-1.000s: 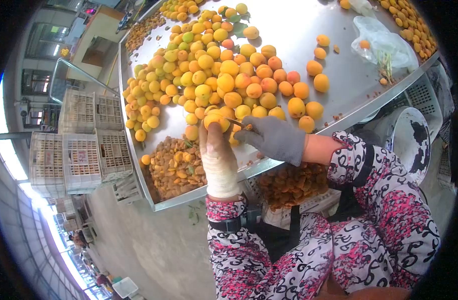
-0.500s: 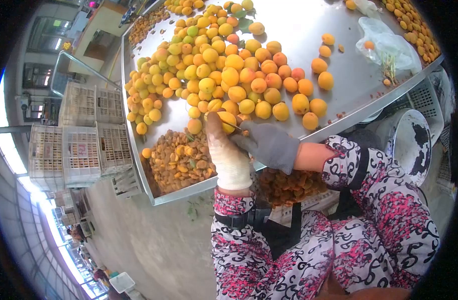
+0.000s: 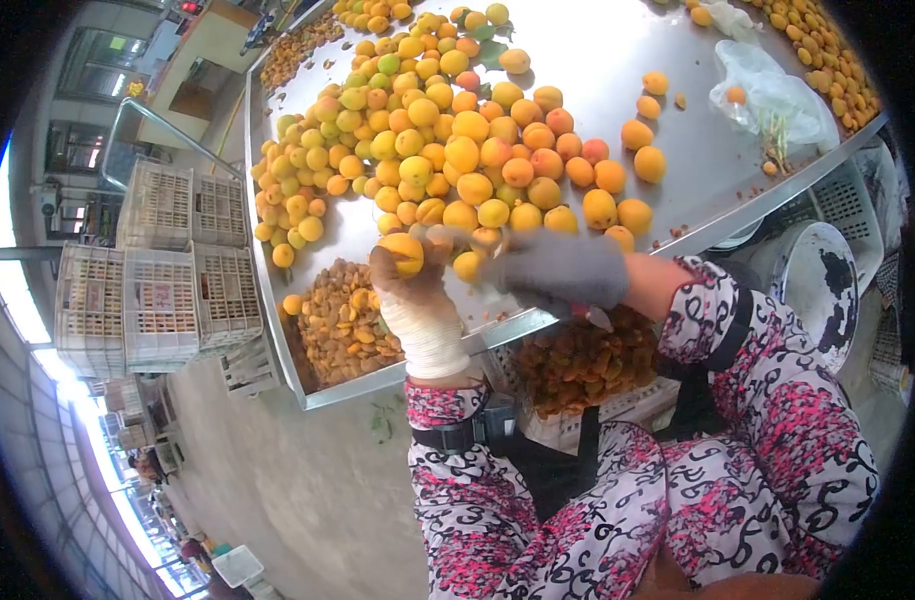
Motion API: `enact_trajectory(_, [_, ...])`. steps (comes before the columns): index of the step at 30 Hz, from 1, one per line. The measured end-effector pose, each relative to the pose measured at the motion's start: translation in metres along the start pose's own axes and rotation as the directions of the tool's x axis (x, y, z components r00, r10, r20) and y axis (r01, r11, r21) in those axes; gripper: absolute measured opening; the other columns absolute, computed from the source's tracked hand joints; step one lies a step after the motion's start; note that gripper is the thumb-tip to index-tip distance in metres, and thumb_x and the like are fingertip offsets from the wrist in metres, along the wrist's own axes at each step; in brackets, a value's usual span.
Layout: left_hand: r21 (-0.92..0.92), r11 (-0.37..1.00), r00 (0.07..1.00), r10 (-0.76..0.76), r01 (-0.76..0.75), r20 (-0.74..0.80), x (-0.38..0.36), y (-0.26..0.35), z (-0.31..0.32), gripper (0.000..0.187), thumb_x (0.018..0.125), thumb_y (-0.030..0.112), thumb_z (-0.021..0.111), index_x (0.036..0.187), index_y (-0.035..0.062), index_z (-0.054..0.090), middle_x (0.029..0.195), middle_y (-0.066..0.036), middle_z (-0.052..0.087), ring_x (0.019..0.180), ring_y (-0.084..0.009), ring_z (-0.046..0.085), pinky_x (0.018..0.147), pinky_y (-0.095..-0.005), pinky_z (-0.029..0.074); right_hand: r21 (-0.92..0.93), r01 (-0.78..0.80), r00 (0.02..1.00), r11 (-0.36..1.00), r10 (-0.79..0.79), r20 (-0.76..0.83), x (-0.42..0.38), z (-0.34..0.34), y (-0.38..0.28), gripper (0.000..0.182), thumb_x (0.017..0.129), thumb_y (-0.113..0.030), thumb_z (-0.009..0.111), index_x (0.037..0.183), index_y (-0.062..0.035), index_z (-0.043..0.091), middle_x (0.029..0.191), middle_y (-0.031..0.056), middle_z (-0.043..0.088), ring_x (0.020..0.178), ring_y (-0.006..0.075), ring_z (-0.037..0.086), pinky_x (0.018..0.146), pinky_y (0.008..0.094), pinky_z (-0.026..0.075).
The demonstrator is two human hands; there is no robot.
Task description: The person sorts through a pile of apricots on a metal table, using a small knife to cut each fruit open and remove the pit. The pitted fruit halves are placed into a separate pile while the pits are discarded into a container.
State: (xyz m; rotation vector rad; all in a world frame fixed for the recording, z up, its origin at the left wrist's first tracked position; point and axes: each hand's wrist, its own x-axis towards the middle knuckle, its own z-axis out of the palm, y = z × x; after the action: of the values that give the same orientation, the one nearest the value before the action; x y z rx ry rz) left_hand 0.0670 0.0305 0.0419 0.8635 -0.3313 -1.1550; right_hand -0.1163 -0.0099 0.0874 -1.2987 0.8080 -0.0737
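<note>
My left hand (image 3: 415, 280), in a white glove with brown-stained fingers, is closed around a yellow-orange apricot (image 3: 405, 256) with a dark line across it. It is over the near edge of the metal table (image 3: 717, 190), beside a heap of small brown and orange pieces (image 3: 347, 325). My right hand (image 3: 562, 268), in a grey glove, is smeared by motion. A small knife (image 3: 599, 318) sticks out below its palm, blade pointing down and right. At its fingertips shows another orange apricot piece (image 3: 467, 266). Whole apricots (image 3: 462, 153) lie piled just beyond both hands.
Below the table's near edge, a crate (image 3: 587, 370) holds split brown-orange fruit. Stacked plastic crates (image 3: 162, 305) stand on the left. A clear plastic bag (image 3: 767, 90) lies at the table's right, and a white bucket (image 3: 817, 300) stands beneath that side.
My hands have drawn apart: the left moved left with its apricot, the right moved slightly right. The knife, earlier against the fruit, now points down away from it.
</note>
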Motion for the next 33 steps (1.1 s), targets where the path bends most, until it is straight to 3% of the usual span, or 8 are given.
enact_trajectory(3, [0.723,-0.235,0.631,0.364,-0.649,0.685,-0.011,-0.010,0.006,0.032,0.088,0.015,0.048,0.116,-0.0013,0.044,0.111,-0.015,0.049,0.098,-0.0268,0.053,0.085,-0.0360,0.046,0.172,0.033,0.985,0.985,-0.002,-0.174,-0.003,-0.017,-0.005,0.039,0.085,-0.040,0.056,0.081,-0.0012,0.057,0.058,0.0009,0.048,0.051,0.0104,0.051,0.045,0.0249,0.040])
enact_trajectory(4, [0.769,0.477,0.900,0.311,-0.426,0.306,-0.027,-0.023,0.022,0.036,0.087,0.010,0.047,0.120,-0.0010,0.042,0.111,-0.017,0.049,0.102,-0.0239,0.051,0.087,-0.0332,0.044,0.174,0.032,0.983,0.984,0.001,-0.183,-0.001,-0.021,-0.002,0.039,0.085,-0.040,0.056,0.081,-0.0012,0.057,0.058,0.0009,0.048,0.051,0.0104,0.051,0.045,0.0249,0.040])
enact_trajectory(14, [0.700,-0.166,0.657,0.251,-0.694,0.711,-0.029,-0.025,0.024,0.028,0.090,0.016,0.050,0.111,-0.0018,0.051,0.115,-0.014,0.050,0.103,-0.0212,0.050,0.087,-0.0291,0.043,-0.305,0.592,0.758,0.746,-0.644,-0.104,0.005,-0.018,0.036,0.039,0.080,-0.026,0.061,0.110,-0.0016,0.054,0.088,0.0075,0.056,0.071,0.0148,0.057,0.058,0.0247,0.044])
enact_trajectory(16, [0.537,0.807,0.937,0.056,-0.247,0.346,-0.024,-0.025,0.024,0.029,0.087,0.012,0.054,0.112,-0.0004,0.049,0.102,-0.009,0.054,0.087,-0.0187,0.056,0.077,-0.0321,0.048,0.614,0.116,0.992,0.781,-0.119,-0.037,0.000,-0.015,0.022,0.036,0.088,-0.031,0.051,0.110,-0.0032,0.053,0.062,0.0052,0.050,0.037,0.0105,0.045,0.031,0.0222,0.035])
enact_trajectory(17, [-0.165,0.947,0.959,-0.261,0.276,0.107,-0.021,-0.017,0.028,0.035,0.088,0.024,0.054,0.114,0.0000,0.049,0.102,-0.008,0.054,0.085,-0.0179,0.056,0.075,-0.0317,0.048,-0.061,0.675,0.712,0.735,-0.671,-0.205,-0.003,-0.009,0.024,0.030,0.088,-0.026,0.050,0.110,-0.0069,0.055,0.069,0.0060,0.052,0.041,0.0104,0.046,0.036,0.0220,0.037])
enact_trajectory(20, [-0.269,0.885,0.916,-0.322,0.381,0.240,-0.016,-0.013,0.014,0.044,0.088,0.034,0.053,0.116,0.0004,0.049,0.104,-0.008,0.055,0.089,-0.0169,0.056,0.076,-0.0308,0.047,0.357,0.096,0.995,0.929,-0.089,-0.035,-0.008,-0.018,0.008,0.033,0.087,-0.035,0.053,0.108,-0.0089,0.058,0.072,0.0080,0.054,0.049,0.0130,0.051,0.044,0.0239,0.041])
enact_trajectory(26, [-0.175,0.886,0.883,-0.372,0.429,0.285,-0.015,-0.012,0.001,0.060,0.086,0.050,0.050,0.121,0.0017,0.047,0.103,-0.009,0.057,0.090,-0.0192,0.055,0.079,-0.0370,0.046,-0.479,0.312,0.949,0.821,-0.244,0.201,-0.008,-0.011,0.014,0.049,0.079,-0.052,0.059,0.100,-0.0076,0.062,0.074,0.0107,0.059,0.062,0.0162,0.057,0.050,0.0280,0.043])
enact_trajectory(33, [-0.134,0.836,0.829,-0.483,0.533,0.283,-0.021,-0.033,0.016,0.046,0.087,0.047,0.051,0.108,0.0053,0.053,0.088,-0.007,0.057,0.070,-0.0159,0.050,0.060,-0.0281,0.042,0.171,0.433,0.876,0.885,-0.368,-0.312,-0.005,-0.029,-0.002,0.025,0.086,-0.031,0.057,0.082,-0.0072,0.062,0.059,0.0025,0.053,0.045,0.0084,0.048,0.039,0.0237,0.036])
